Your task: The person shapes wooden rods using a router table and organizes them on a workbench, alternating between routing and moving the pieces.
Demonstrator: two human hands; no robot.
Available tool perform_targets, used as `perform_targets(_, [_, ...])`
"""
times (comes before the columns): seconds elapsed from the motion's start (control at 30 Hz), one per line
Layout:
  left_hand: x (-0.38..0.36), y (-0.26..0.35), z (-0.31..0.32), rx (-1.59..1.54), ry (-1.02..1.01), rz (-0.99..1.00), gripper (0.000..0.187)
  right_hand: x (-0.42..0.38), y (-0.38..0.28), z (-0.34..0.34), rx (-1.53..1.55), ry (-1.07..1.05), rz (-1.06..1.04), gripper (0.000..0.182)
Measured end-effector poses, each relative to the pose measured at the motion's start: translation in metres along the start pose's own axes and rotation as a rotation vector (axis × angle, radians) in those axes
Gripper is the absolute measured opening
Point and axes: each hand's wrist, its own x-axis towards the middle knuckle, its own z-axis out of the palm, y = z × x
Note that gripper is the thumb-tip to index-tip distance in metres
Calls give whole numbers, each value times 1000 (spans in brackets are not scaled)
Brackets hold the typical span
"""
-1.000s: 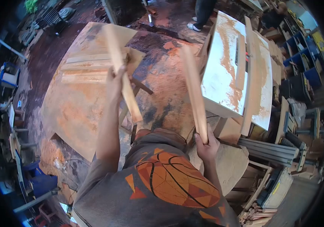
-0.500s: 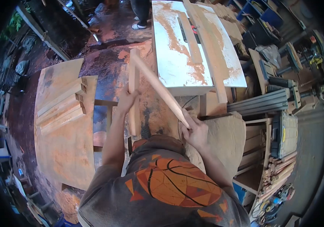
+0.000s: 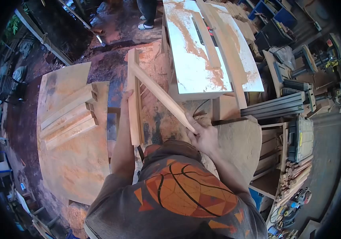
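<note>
My left hand [image 3: 125, 104] grips a pale wooden board [image 3: 133, 115] held upright, its far end near the corner of the saw table. My right hand [image 3: 203, 133] grips the near end of a second wooden strip [image 3: 160, 95]. That strip slants up and left, and its far end meets the top of the upright board. Both pieces hang over the sawdust-covered ground in front of my chest.
A white table saw [image 3: 186, 63] dusted with orange sawdust stands ahead to the right. A plywood bench [image 3: 67, 159] with several stacked boards [image 3: 69, 115] is on the left. Another person's feet [image 3: 144, 26] stand at the top. Shelves, tools and turned wooden legs [image 3: 294, 179] crowd the right.
The two pieces were apart a second ago; I have brought them together so the slanted strip's far end meets the upright board. My view has swung right toward the saw table.
</note>
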Motion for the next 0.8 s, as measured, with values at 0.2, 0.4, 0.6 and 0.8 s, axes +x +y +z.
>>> perform_targets(0.2, [36, 33, -19, -265, -65, 308, 56, -9, -44, -18, 441, -140, 143, 60])
perform_targets(0.4, [74, 78, -43, -547, -205, 261, 56, -51, -64, -42, 287, -333, 183, 61])
perform_targets(0.6, [117, 126, -61, -582, -433, 201, 55, -93, -50, -41, 336, -228, 239, 62])
perform_targets(0.8, [136, 122, -62, -395, -460, 192, 62, -93, -58, -54, 232, -274, 246, 62])
